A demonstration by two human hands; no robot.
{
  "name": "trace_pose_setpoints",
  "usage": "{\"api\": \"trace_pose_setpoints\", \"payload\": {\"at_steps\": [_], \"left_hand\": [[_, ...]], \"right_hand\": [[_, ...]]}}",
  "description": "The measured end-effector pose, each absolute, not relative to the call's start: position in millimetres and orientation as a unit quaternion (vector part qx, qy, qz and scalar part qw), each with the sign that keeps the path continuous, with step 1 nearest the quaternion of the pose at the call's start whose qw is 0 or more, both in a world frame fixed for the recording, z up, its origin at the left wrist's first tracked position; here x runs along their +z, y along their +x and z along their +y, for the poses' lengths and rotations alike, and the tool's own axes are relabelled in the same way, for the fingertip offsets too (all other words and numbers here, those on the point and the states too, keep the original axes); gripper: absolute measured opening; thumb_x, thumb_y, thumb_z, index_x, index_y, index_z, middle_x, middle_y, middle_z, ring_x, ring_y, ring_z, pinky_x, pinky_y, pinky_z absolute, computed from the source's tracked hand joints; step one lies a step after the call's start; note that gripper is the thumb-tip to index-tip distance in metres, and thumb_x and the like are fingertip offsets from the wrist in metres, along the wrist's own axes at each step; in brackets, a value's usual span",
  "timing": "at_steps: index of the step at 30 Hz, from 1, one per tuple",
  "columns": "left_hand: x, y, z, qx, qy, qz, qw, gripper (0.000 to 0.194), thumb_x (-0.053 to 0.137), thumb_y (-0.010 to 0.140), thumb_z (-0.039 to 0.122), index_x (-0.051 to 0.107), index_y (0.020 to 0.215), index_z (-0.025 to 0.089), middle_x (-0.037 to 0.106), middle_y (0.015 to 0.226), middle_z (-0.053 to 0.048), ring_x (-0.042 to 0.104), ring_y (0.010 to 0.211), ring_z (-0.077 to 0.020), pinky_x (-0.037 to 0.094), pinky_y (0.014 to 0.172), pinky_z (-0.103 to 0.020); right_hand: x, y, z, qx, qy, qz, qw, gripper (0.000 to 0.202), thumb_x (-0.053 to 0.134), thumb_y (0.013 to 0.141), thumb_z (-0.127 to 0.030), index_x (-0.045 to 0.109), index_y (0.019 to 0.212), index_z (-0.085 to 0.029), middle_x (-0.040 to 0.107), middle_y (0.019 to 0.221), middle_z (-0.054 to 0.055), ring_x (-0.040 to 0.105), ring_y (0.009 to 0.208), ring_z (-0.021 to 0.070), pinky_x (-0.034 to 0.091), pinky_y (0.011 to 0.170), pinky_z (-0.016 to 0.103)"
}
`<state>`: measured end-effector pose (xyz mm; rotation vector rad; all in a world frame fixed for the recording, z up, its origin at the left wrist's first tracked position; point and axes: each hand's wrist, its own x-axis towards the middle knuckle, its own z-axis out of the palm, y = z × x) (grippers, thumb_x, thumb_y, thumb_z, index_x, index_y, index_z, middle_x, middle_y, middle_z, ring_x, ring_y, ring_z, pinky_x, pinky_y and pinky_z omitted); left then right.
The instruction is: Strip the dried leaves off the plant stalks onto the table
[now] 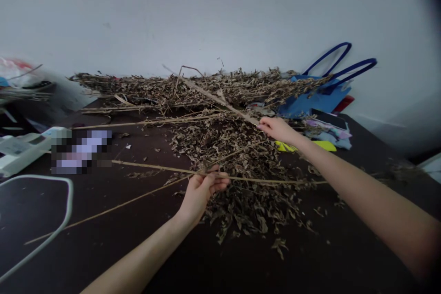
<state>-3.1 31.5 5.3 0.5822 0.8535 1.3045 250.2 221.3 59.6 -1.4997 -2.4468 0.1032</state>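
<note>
My left hand (206, 186) is closed around thin dried plant stems (151, 166) near the middle of the table. These stems stick out to both sides of it, and one slants down toward the front left. Farther back, my right hand (274, 128) pinches the end of a dried stalk (220, 100), whose other end points up and left, smeared by motion. Between and below the hands spreads a heap of crumpled dried leaves (251, 206). Behind them a long pile of dried leafy branches (213, 85) lies along the wall.
At the back right stand a blue bag (303, 101) with dark blue handles, a dark flat device (329, 118) and yellow items (324, 146). A white power strip (20, 154), a white cable (70, 197) and a pixelated object (84, 149) lie at left on the dark table (138, 220).
</note>
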Motion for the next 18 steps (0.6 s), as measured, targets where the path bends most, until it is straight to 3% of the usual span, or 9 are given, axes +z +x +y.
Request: {"api": "trace_pose_setpoints", "payload": {"at_steps": [4,6,12,15,18], "left_hand": [[5.5,-5.5,33.6,0.578,0.275,0.38,0.668,0.02,0.06,0.079,0.023,0.062,0.091,0.008,0.07,0.088,-0.014,0.067,0.078,-0.0202,0.052,0.074,-0.031],[6.0,-6.7,34.4,0.578,0.287,0.379,0.663,0.018,0.06,0.079,0.024,0.064,0.086,0.008,0.07,0.089,-0.015,0.067,0.077,-0.0203,0.052,0.074,-0.031],[6.6,-8.4,35.1,0.592,0.292,0.373,0.651,0.017,0.059,0.08,0.023,0.062,0.089,0.008,0.07,0.089,-0.014,0.067,0.077,-0.0195,0.052,0.075,-0.032],[6.6,-8.5,35.2,0.592,0.295,0.372,0.652,0.017,0.059,0.08,0.023,0.062,0.087,0.008,0.07,0.088,-0.013,0.067,0.076,-0.0191,0.052,0.073,-0.031],[7.2,-8.7,35.3,0.589,0.297,0.372,0.653,0.017,0.061,0.079,0.025,0.063,0.084,0.008,0.07,0.088,-0.014,0.067,0.075,-0.0194,0.052,0.073,-0.031]], "right_hand": [[65.8,229.7,200.6,0.008,-0.484,-0.862,0.152,0.028,0.041,0.088,-0.035,0.059,0.097,-0.016,0.062,0.096,0.011,0.057,0.086,0.0224,0.04,0.073,0.032],[73.4,219.9,184.0,0.02,-0.447,-0.882,0.147,0.03,0.039,0.089,-0.037,0.058,0.104,-0.019,0.06,0.105,0.01,0.054,0.097,0.0226,0.039,0.081,0.033],[84.3,200.3,125.9,0.219,-0.346,-0.911,0.041,0.037,0.034,0.091,-0.046,0.057,0.113,-0.026,0.064,0.101,0.003,0.06,0.085,0.0182,0.043,0.071,0.029],[82.0,193.9,106.6,0.232,-0.345,-0.909,0.022,0.035,0.044,0.087,-0.048,0.058,0.109,-0.025,0.065,0.084,0.001,0.059,0.069,0.0161,0.041,0.059,0.025],[79.5,191.3,102.8,0.179,-0.338,-0.923,0.047,0.027,0.04,0.09,-0.04,0.061,0.09,-0.023,0.063,0.076,0.001,0.056,0.067,0.0158,0.038,0.06,0.026]]}}
